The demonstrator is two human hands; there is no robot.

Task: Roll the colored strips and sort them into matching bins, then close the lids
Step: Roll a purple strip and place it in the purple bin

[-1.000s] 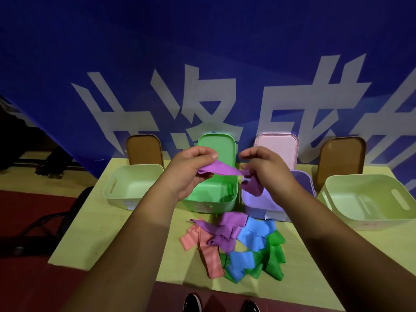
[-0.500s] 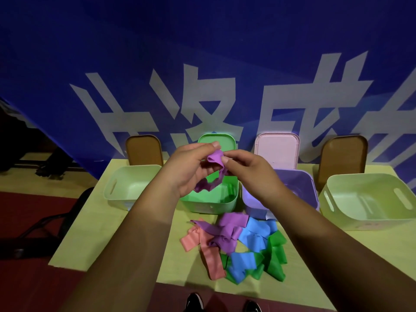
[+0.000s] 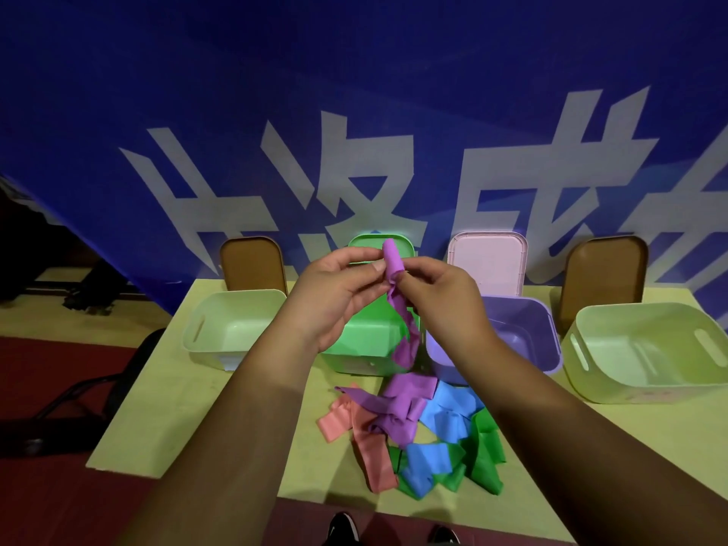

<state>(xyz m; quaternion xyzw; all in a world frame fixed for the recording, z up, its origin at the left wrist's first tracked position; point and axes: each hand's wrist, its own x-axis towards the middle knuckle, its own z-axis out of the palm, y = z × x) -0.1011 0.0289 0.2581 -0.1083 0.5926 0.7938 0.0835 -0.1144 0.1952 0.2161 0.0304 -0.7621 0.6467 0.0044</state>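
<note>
My left hand and my right hand pinch a purple strip between them above the bins. Its top end is wound into a small roll at my fingertips, and the loose tail hangs down in front of the green bin. The purple bin stands right of the green one. A pile of loose strips in pink, purple, blue and green lies on the table in front of the bins.
Pale green bins stand at the far left and far right. Lids lean against the blue banner: brown, green, pink, brown. The table's near edge lies just above my shoes.
The purple strip was stretched flat between my hands; now my hands have come together and its top end is wound into a roll, with the tail hanging down.
</note>
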